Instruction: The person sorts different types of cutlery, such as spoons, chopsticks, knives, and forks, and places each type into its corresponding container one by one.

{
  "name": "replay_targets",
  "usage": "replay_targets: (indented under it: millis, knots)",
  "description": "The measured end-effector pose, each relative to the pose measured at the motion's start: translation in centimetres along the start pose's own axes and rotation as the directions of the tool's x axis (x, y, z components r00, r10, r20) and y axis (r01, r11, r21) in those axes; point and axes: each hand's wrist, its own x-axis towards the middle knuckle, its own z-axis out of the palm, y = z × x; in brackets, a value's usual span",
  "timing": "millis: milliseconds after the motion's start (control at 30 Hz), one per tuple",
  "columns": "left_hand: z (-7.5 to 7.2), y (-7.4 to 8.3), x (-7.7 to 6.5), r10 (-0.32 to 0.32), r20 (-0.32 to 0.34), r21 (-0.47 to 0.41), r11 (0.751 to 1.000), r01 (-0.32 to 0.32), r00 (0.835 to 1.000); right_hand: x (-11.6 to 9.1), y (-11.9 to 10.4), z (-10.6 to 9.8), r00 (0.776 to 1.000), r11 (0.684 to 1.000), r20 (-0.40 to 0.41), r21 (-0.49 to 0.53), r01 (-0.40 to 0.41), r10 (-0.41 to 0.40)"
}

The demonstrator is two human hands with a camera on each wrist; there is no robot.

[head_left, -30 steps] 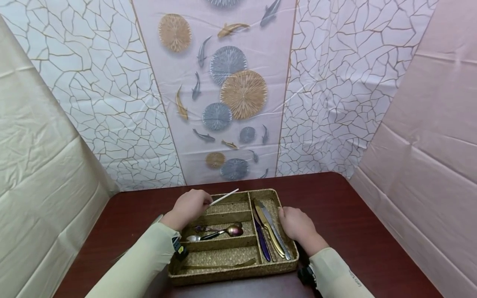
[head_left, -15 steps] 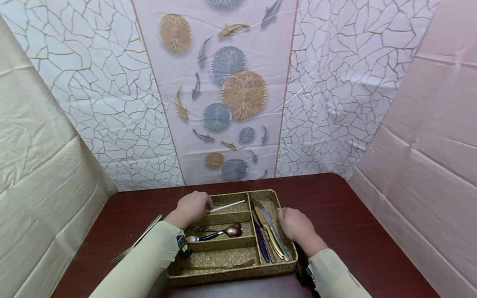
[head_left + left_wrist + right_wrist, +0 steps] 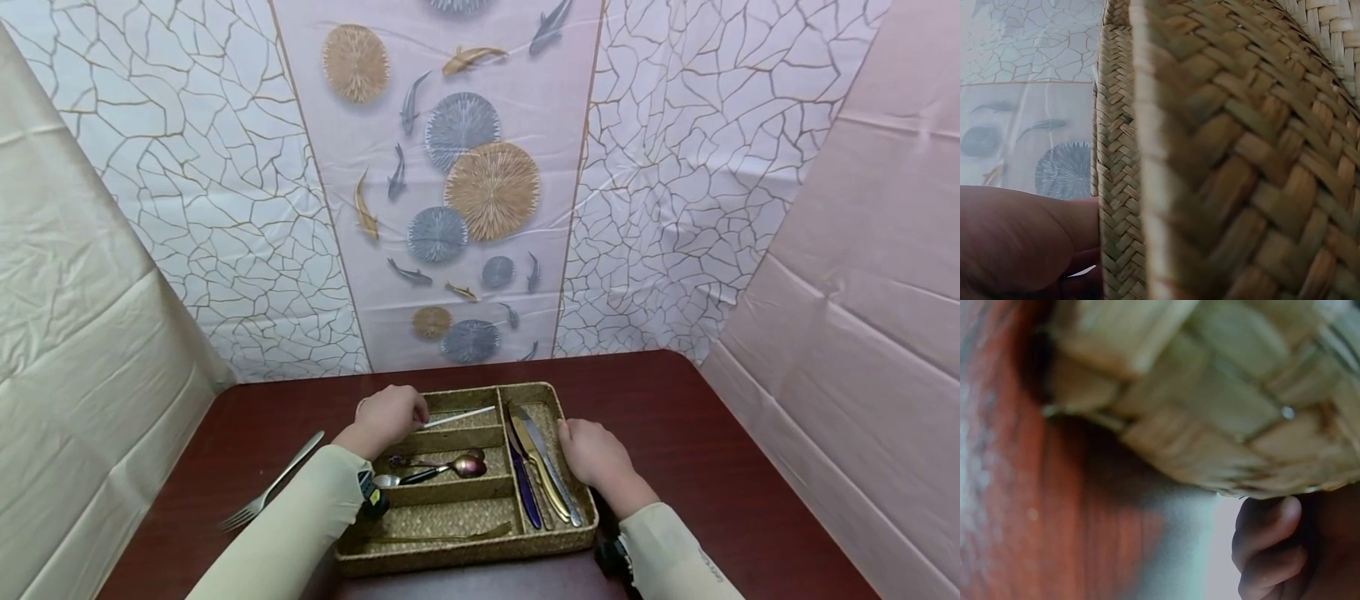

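Note:
My left hand (image 3: pixel 390 417) pinches a thin white stick (image 3: pixel 461 417) low over the back compartment of a woven cutlery tray (image 3: pixel 465 560). In the left wrist view the tray's woven wall (image 3: pixel 1241 162) covers most of the picture, with part of the left hand (image 3: pixel 1022 240) behind it. My right hand (image 3: pixel 600 457) grips the tray's right rim, its curled fingers (image 3: pixel 1269 550) close under the weave in the right wrist view. Spoons (image 3: pixel 468 465) lie in the middle compartment. A gold fork (image 3: pixel 450 537) lies in the front one, and several knives (image 3: pixel 547 479) fill the right compartment.
A silver fork (image 3: pixel 273 483) lies on the dark red table (image 3: pixel 720 467), left of the tray and beside the left sleeve (image 3: pixel 292 517). Patterned cloth (image 3: pixel 480 275) hangs behind the table, with plain cloth at both sides.
My left hand has lowered the white stick into the back compartment's outline, and the stick now lies flatter. The left forearm shifted right, uncovering the silver fork. My right hand stays on the rim.

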Motion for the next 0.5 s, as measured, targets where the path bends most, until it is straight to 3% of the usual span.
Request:
replay_targets:
  millis: [500]
  knots:
    - [0.59, -0.34, -0.14, 0.007, -0.034, -0.012, 1.0, -0.007, 0.999, -0.02, 0.02, 0.06, 1.0, 1.0, -0.007, 0.007, -0.006, 0.006]
